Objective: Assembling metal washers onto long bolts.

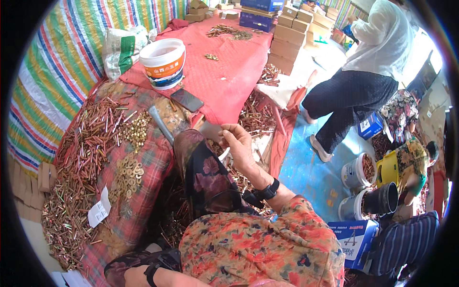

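Note:
My right hand (239,146) is raised above my knee, thumb and fingers pinched on a small, thin greyish flat piece (210,131). It may be a plastic bag, but its kind is unclear. A black band circles that wrist. At the lower left, my left hand (136,276) is cut off by the picture's edge below a black wrist strap, and its fingers are hidden. Left of my knees, a plaid cloth (155,160) carries copper-coloured metal bolts or sleeves (91,129), brass-coloured nuts (135,130) and flat washers (128,174).
A white bucket (162,62) and a dark phone (187,100) lie beyond my knee, near a red cloth (220,62). Cartons (287,43) are stacked at the back. A person in white (377,43) walks at the right, near buckets (354,172) and a blue box (354,244).

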`<state>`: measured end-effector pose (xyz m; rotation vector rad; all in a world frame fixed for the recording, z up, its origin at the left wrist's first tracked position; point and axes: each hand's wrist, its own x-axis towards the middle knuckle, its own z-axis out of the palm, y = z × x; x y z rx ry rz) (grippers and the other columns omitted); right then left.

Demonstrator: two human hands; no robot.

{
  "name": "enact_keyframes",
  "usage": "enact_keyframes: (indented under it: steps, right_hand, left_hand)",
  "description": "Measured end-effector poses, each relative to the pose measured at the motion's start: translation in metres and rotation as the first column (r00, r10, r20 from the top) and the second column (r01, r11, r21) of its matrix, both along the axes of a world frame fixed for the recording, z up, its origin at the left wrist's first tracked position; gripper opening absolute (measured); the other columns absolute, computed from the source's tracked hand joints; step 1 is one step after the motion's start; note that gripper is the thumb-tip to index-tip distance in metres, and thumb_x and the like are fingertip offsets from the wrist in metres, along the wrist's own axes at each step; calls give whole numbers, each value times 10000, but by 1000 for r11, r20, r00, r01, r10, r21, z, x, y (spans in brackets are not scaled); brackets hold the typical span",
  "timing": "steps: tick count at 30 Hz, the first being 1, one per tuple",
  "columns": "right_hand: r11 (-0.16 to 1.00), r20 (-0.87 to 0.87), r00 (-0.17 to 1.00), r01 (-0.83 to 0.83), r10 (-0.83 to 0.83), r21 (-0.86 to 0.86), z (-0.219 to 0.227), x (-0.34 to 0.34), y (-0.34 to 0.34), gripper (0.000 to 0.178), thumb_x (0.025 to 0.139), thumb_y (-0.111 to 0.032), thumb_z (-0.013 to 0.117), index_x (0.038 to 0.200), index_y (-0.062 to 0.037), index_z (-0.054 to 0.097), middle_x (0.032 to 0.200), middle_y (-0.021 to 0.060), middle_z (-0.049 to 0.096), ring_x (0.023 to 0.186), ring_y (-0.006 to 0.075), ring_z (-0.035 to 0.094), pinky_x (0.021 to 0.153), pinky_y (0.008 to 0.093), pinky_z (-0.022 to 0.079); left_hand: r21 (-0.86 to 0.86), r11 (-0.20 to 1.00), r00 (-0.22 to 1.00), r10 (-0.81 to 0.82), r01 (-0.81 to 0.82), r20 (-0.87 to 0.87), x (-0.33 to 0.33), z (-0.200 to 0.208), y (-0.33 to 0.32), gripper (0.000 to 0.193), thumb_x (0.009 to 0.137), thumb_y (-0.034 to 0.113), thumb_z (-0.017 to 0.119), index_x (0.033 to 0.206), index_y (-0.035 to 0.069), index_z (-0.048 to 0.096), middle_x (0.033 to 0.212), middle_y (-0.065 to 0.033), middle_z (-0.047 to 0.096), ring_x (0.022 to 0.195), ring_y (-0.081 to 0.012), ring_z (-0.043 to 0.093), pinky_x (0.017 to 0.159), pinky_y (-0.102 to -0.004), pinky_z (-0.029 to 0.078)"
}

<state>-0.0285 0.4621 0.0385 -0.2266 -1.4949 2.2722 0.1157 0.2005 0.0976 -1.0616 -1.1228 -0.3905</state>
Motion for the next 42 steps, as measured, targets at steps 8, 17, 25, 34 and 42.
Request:
enact_keyframes:
  steps: [8, 17, 25, 34, 42]
  right_hand:
    - [992, 49, 993, -108, 105, 64, 44, -13, -23, 164, 863, -85, 559, 1012, -21, 583, 830, 38, 625, 643, 92, 570, 558, 209, 456]
    - [752, -298, 742, -651, 601, -103, 141, -64, -116, 198, 881, -67, 515, 1048, 28, 562, 900, 86, 629, 644, 116, 572, 555, 223, 455]
    - [565, 15, 586, -787, 810, 248, 56, -94, -238, 146, 876, -57, 528, 997, -19, 601, 821, 45, 648, 595, 60, 539, 528, 192, 421]
    - [516, 347, 578, -816, 739, 260, -28, -101, -248, 185, 857, -69, 529, 1005, 27, 582, 832, 50, 628, 628, 80, 543, 565, 222, 445]
    - [501, 336, 560, -828, 757, 251, -41, -91, -264, 152, 869, -60, 524, 986, 12, 587, 790, 25, 606, 604, 69, 520, 543, 205, 424]
  left_hand:
    - [-323, 906, 820, 395, -273, 414, -30, 51, -3, 423, 821, 222, 541, 1105, -86, 485, 1069, -164, 521, 938, -318, 498, 838, -431, 393]
    - [393, 624, 354, -194, -675, 915, -104, 24, -154, 227, 875, 140, 569, 1045, -10, 566, 875, -98, 601, 788, -162, 566, 714, -282, 450]
    - [-129, 714, -133, 51, -688, 990, -123, -96, -226, 162, 760, 147, 638, 861, 24, 668, 808, -158, 636, 715, -293, 619, 675, -359, 482]
    - [-438, 699, -417, 216, -565, 883, -137, -107, -216, 254, 723, 245, 711, 857, 35, 662, 824, -138, 615, 789, -322, 585, 672, -396, 469]
    - [85, 87, 61, -248, -993, 967, -138, -142, -262, 695, 710, 221, 748, 1218, -58, 364, 936, -166, 520, 971, -292, 478, 843, -412, 375]
